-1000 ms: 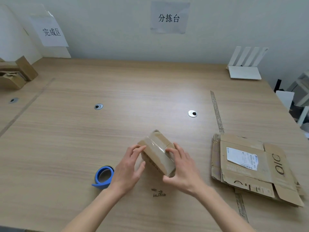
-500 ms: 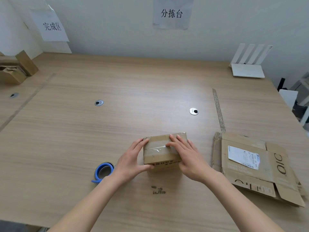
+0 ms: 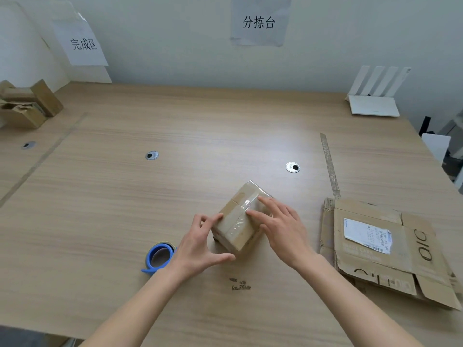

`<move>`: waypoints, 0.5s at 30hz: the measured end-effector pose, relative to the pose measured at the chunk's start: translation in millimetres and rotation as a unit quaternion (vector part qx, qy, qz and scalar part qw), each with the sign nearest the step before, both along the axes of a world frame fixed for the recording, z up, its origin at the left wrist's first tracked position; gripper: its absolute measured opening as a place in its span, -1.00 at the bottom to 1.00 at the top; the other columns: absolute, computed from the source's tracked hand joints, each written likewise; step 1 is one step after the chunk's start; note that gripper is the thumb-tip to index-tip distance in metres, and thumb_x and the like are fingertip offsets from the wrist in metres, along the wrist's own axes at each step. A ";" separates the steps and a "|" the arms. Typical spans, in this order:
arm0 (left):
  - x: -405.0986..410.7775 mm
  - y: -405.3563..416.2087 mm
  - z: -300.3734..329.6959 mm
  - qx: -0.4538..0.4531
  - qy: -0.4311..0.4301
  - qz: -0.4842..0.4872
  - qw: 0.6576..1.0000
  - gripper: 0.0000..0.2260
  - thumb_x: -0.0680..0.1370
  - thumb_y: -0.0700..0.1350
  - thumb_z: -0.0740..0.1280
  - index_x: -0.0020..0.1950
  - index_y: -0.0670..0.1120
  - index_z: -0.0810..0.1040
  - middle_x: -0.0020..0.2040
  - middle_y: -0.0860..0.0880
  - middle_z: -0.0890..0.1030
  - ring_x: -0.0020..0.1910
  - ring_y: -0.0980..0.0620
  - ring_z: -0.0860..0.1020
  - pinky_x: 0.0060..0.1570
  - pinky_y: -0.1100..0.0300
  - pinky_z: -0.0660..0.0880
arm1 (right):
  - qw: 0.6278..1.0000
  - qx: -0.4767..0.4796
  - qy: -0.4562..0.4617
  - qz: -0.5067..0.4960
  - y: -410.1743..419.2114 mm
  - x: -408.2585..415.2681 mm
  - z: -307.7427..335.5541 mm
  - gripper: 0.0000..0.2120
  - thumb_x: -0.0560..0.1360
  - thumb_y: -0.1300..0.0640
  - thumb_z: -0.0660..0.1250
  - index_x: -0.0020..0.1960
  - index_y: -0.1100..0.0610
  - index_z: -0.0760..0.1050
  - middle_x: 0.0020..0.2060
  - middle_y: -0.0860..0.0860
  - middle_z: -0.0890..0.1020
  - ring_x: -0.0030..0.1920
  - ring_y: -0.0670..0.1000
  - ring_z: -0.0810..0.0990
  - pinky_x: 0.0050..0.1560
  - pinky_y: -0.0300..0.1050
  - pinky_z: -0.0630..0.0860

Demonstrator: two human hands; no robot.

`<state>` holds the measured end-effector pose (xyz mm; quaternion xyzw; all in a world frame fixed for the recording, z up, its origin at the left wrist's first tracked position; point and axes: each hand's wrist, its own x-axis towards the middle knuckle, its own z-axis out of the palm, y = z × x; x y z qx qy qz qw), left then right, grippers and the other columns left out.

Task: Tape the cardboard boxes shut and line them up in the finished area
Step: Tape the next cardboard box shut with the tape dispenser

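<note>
A small cardboard box (image 3: 235,219) sits on the wooden table, turned at an angle, with a strip of clear tape running along its top. My left hand (image 3: 200,244) holds its near left corner, thumb under the front edge and fingers at the left side. My right hand (image 3: 278,226) lies flat on the top right, straight fingers pressing the tape. A blue tape dispenser (image 3: 159,256) with a roll stands just left of my left wrist. Two taped boxes (image 3: 27,103) stand at the far left under the finished-area sign (image 3: 84,43).
A flattened cardboard box (image 3: 383,249) with a white label lies at the right. A loose tape strip (image 3: 330,164) runs along the table above it. A white router (image 3: 375,101) stands at the back right. Cable grommets (image 3: 292,167) dot the tabletop.
The box has been turned from square-on to angled away to the right. My right hand has slid along the tape on top; my left hand has shifted to the near corner.
</note>
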<state>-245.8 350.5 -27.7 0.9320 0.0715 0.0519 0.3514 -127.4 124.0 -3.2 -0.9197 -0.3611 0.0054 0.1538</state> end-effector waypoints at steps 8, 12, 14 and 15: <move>1.7 -20.6 -6.7 -0.024 -0.051 0.000 0.998 -0.45 0.49 0.10 0.47 0.46 0.16 0.43 0.36 0.15 0.43 0.13 0.19 0.52 0.01 0.26 0.57 | 0.961 0.131 0.243 -0.006 -8.7 -16.5 -7.4 -0.50 0.67 -0.10 0.17 0.57 -0.30 0.17 0.57 -0.40 -0.19 0.58 -0.27 0.03 0.47 -0.08 0.30; 2.7 -25.9 -7.1 -0.039 -0.044 0.003 0.998 -0.43 0.48 0.09 0.48 0.47 0.13 0.43 0.33 0.16 0.46 0.08 0.15 0.55 -0.05 0.27 0.58 | 0.966 0.110 0.233 0.024 -11.3 -12.1 -10.2 -0.43 0.66 -0.11 0.21 0.60 -0.27 0.08 0.56 -0.39 -0.26 0.58 -0.28 -0.03 0.47 -0.10 0.29; 2.4 -27.5 -6.2 -0.037 -0.038 0.006 0.999 -0.43 0.48 0.10 0.48 0.47 0.14 0.42 0.30 0.17 0.46 -0.01 0.15 0.56 -0.06 0.26 0.57 | 0.964 0.109 0.242 0.031 -9.0 -9.3 -9.5 -0.43 0.67 -0.05 0.21 0.61 -0.25 0.08 0.57 -0.38 -0.25 0.58 -0.28 -0.03 0.48 -0.08 0.30; 2.5 -28.4 -5.0 -0.037 -0.034 0.008 0.999 -0.43 0.48 0.11 0.48 0.47 0.14 0.42 0.28 0.18 0.45 -0.03 0.15 0.56 -0.06 0.25 0.57 | 0.962 0.109 0.247 0.032 -7.6 -8.1 -8.8 -0.44 0.68 -0.03 0.21 0.61 -0.23 0.08 0.57 -0.38 -0.25 0.58 -0.28 -0.03 0.49 -0.07 0.30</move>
